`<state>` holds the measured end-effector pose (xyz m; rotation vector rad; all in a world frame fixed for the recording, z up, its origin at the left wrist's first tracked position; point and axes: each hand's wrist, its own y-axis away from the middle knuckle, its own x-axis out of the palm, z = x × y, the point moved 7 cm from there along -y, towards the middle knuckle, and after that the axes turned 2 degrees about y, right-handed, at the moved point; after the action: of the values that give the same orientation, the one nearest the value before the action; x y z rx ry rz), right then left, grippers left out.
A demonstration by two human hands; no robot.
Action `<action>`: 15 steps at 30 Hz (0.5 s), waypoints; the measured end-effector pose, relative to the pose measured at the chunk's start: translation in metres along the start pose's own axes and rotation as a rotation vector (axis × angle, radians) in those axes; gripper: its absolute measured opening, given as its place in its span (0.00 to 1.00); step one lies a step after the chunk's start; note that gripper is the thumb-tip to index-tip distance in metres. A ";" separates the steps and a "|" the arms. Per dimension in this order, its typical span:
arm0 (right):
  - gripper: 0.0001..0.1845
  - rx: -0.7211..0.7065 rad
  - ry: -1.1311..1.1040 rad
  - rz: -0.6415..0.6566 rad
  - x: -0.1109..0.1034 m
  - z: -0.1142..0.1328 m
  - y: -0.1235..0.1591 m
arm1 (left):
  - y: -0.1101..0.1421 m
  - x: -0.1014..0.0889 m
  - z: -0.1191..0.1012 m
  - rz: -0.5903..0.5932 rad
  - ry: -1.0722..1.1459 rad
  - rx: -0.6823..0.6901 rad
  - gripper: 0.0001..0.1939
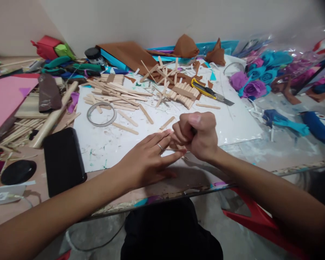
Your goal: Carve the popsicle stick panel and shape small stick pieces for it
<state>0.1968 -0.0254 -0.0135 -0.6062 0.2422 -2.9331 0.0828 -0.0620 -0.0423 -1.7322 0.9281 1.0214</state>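
Observation:
My left hand (146, 157) lies palm down near the table's front edge, its fingers stretched out and a ring on one of them. Under its fingertips is a small brownish piece (176, 146), mostly covered. My right hand (199, 133) is closed in a fist just right of those fingertips, thumb on top; whatever it may hold is hidden. A wooden craft stick (167, 123) pokes out beyond the fingers. Further back lie a loose pile of craft sticks (119, 92) and a row of sticks joined by a crosspiece (184, 94).
A yellow utility knife (212, 93) with its blade out lies beyond my right hand. A tape roll (101, 113) rests on the white sheet (97, 155). At left is a black phone (63, 160); at right, paper flowers (256, 86). Brown paper (130, 54) lines the back.

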 end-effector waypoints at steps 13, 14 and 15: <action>0.30 -0.009 0.019 -0.084 -0.008 -0.009 -0.005 | -0.003 0.004 0.002 0.046 0.030 -0.053 0.28; 0.30 -0.001 0.047 -0.088 -0.009 -0.010 -0.004 | -0.002 0.003 0.003 0.028 0.032 -0.049 0.28; 0.31 -0.040 0.099 -0.069 -0.008 -0.008 -0.002 | -0.002 0.003 0.003 0.007 0.040 -0.040 0.27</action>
<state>0.2005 -0.0212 -0.0232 -0.4844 0.2978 -3.0357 0.0844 -0.0592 -0.0450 -1.7893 0.9449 1.0198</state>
